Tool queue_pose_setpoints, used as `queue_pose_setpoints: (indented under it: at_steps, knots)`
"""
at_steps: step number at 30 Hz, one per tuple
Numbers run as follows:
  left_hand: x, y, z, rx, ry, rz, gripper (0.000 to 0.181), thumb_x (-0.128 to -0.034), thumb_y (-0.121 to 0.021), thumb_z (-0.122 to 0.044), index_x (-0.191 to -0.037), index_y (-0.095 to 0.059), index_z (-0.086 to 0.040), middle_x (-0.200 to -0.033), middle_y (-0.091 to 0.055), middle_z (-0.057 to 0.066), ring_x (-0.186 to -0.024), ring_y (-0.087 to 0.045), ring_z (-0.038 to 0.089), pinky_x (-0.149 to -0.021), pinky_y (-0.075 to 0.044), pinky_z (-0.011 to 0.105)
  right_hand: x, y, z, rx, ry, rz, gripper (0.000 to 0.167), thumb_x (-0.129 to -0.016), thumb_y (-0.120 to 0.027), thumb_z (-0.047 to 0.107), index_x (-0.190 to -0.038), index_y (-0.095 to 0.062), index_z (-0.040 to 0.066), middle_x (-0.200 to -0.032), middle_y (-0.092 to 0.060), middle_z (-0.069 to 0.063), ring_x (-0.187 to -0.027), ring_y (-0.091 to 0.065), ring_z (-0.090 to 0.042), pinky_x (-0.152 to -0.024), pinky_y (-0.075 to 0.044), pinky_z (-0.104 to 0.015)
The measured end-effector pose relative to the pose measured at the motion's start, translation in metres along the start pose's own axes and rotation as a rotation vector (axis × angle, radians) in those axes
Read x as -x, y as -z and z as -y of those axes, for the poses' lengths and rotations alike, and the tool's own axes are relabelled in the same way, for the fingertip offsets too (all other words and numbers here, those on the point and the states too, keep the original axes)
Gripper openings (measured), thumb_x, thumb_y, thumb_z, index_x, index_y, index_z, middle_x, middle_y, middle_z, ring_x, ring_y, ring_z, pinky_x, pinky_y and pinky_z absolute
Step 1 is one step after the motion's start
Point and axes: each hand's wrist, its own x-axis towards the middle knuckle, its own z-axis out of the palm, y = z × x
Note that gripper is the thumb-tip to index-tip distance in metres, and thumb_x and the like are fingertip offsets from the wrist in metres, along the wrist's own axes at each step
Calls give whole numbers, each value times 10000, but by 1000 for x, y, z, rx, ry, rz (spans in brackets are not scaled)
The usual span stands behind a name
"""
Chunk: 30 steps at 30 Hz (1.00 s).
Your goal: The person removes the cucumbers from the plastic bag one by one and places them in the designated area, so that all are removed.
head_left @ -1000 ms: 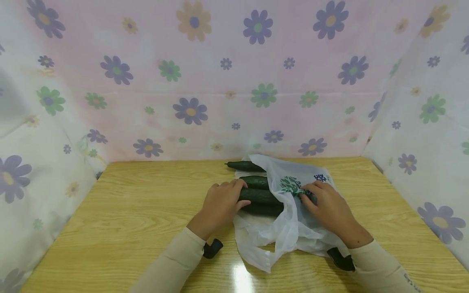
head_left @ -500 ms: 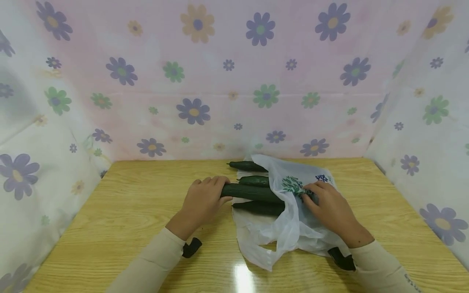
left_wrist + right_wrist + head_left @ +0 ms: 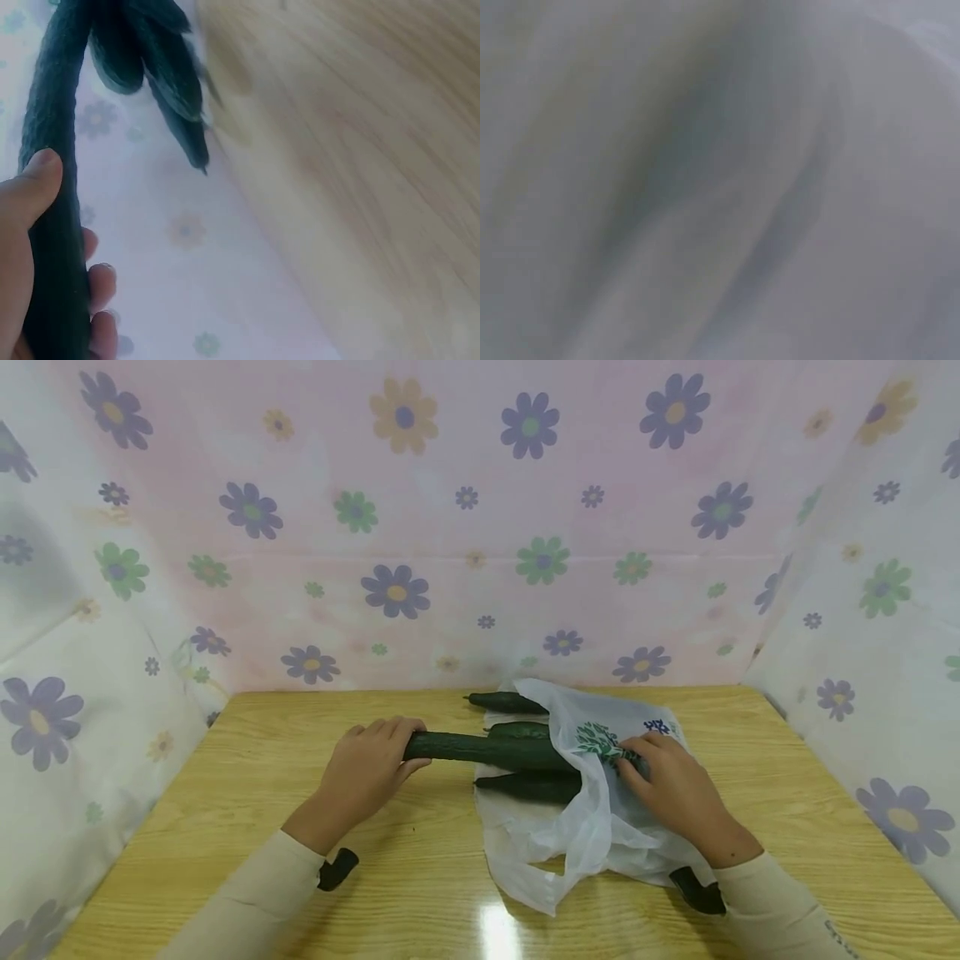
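Sleeves: the left sleeve (image 3: 247, 893) and right sleeve (image 3: 780, 902) are beige, with a dark wrist piece (image 3: 339, 869) beside the left cuff and another dark piece (image 3: 697, 891) at the right one.
Bag handle: a white loop (image 3: 551, 885) lies flat on the table (image 3: 225, 818), the bag's nearest part to the person.
Right hand: the right hand (image 3: 678, 785) has its fingers and thumb curled on the plastic bag (image 3: 622, 697), pinching it at the green print around a dark shape beneath the film; the right wrist view is too blurred to add detail.
Left hand: the left hand (image 3: 367, 768), between the table's left edge and the bag, is clamped around one end of a cucumber; the left wrist view shows the thumb on one side, fingertips on the other.
Held cucumber: the long held cucumber (image 3: 487, 750) points toward the table's right edge, its other end inside the bag mouth.
Other cucumbers: a near cucumber (image 3: 525, 787), a middle cucumber (image 3: 517, 731) and a far cucumber (image 3: 504, 702) poke from the mouth, the last close to the table's far edge.
Backdrop: flowered cloth (image 3: 450, 527) rises behind that edge.
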Motion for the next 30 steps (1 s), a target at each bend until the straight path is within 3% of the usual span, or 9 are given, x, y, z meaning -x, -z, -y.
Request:
queue_pose_setpoints:
  at_steps: [9, 13, 16, 23, 30]
  knots:
    - [15, 7, 23, 18, 10, -31, 501, -893, -734, -441, -1229, -593, -97, -1054, -716, 80, -896, -714, 234, -710, -588, 410, 0, -1, -1, -4, 5, -7, 212, -948, -678, 135, -1107, -723, 4, -1065, -682, -151, -980, -656, -336, -813, -555, -525]
    - [23, 10, 32, 30, 25, -37, 566, -994, -434, -579, -1236, -593, -92, -1064, -720, 99, -906, -718, 254, -714, -585, 429, 0, -1, 0, -5, 11, -11, 207, -943, -684, 129, -1105, -725, 6, -1065, -684, -149, -981, -658, -334, -818, -556, -523]
    - [28, 12, 39, 18, 26, -44, 695, -990, -225, -620, -1233, -593, -82, -1059, -723, 109, -887, -722, 260, -709, -582, 437, 0, -1, 1, -9, 14, -11, 209, -945, -682, 131, -1109, -725, 9, -1076, -684, -151, -993, -658, -339, -825, -555, -528]
    - [35, 16, 52, 6, 36, -56, 726, -985, -206, -634, -1219, -602, -73, -1047, -725, 120, -883, -720, 278, -722, -580, 459, 0, 0, 2, -6, 17, -9, 195, -945, -680, 134, -1096, -727, 20, -1072, -686, -144, -991, -656, -337, -825, -554, -530]
    - [42, 17, 61, -5, 13, -119, 715, -1011, -216, -624, -1197, -606, -54, -1039, -719, 137, -871, -719, 298, -722, -579, 483, 0, 0, 2, -1, 17, 9, 190, -948, -677, 137, -1094, -727, 26, -1065, -693, -135, -1002, -653, -343, -836, -552, -537]
